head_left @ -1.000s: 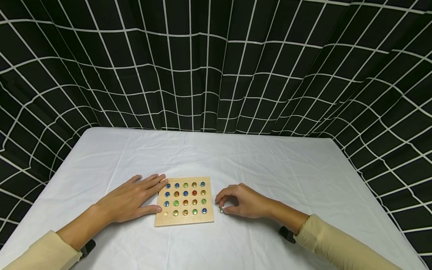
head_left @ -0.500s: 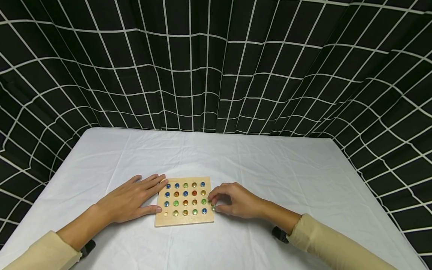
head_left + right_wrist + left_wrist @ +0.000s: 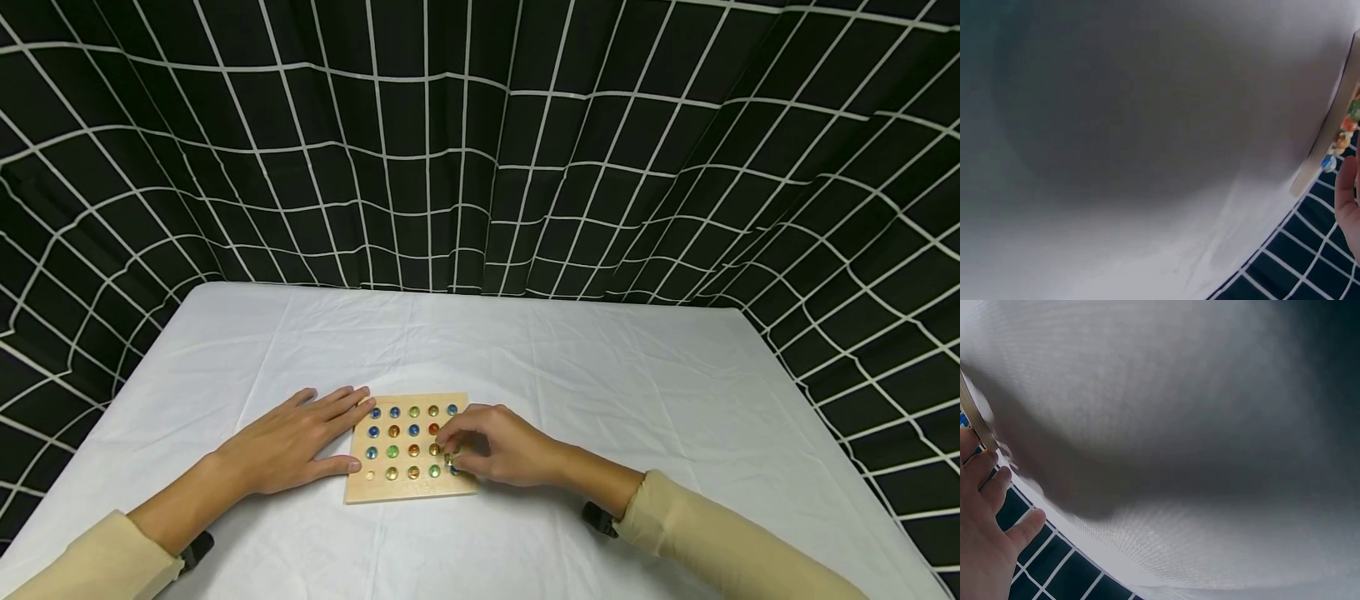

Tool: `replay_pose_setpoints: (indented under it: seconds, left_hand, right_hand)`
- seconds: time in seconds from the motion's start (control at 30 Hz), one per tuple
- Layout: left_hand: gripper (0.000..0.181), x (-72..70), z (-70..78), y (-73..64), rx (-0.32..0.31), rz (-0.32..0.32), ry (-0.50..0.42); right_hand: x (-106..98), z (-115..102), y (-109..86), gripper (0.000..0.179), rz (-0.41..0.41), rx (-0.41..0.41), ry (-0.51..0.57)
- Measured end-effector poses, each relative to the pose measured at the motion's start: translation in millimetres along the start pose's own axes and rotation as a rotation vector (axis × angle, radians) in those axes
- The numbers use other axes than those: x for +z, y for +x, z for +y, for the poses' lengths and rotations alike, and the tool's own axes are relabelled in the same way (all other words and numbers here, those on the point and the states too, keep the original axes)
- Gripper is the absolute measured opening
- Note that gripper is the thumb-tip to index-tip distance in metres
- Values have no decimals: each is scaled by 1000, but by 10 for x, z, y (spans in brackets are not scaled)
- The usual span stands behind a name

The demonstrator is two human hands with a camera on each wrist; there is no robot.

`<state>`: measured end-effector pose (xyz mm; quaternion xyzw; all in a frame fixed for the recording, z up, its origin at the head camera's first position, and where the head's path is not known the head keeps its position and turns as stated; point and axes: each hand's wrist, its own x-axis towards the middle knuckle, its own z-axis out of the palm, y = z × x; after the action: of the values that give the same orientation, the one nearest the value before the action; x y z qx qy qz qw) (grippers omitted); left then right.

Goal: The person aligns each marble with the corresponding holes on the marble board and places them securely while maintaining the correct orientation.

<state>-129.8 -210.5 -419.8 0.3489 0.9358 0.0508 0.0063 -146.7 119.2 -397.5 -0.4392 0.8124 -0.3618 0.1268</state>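
Observation:
On the white cloth lies a square wooden board (image 3: 405, 493) with rows of coloured glass marbles in its holes. One hole (image 3: 370, 476) at the near left corner holds no marble. My left hand (image 3: 300, 437) rests flat at the board's left edge, its fingertips and thumb touching the wood. Over the right side of the board, my right hand (image 3: 506, 446) pinches a pale clear marble (image 3: 448, 459) between thumb and finger. That hand hides some of the marbles in the right columns. In the right wrist view, the board (image 3: 1329, 125) shows edge-on with the fingers beside it.
A white cloth (image 3: 600, 375) with light creases covers the table. Behind it and along both sides hangs a black curtain (image 3: 465, 150) with a white grid. Each wrist carries a small dark camera, such as the right one (image 3: 600, 518).
My right hand has moved left with the pinched marble, from the cloth beside the board to above its right columns. The left hand has stayed in place.

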Motion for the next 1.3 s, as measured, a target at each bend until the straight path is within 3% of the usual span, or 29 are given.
replay_pose_setpoints:
  seconds: [0.93,1.3]
  left_hand:
    - [79,-28,-2,-3,16,4,-14]
    - [78,-24,0,-18,29,18,4]
  right_hand:
    - [339,-330,560,22,-44,-119,-137]
    - [448,-355,665,21,-78,-138,-183]
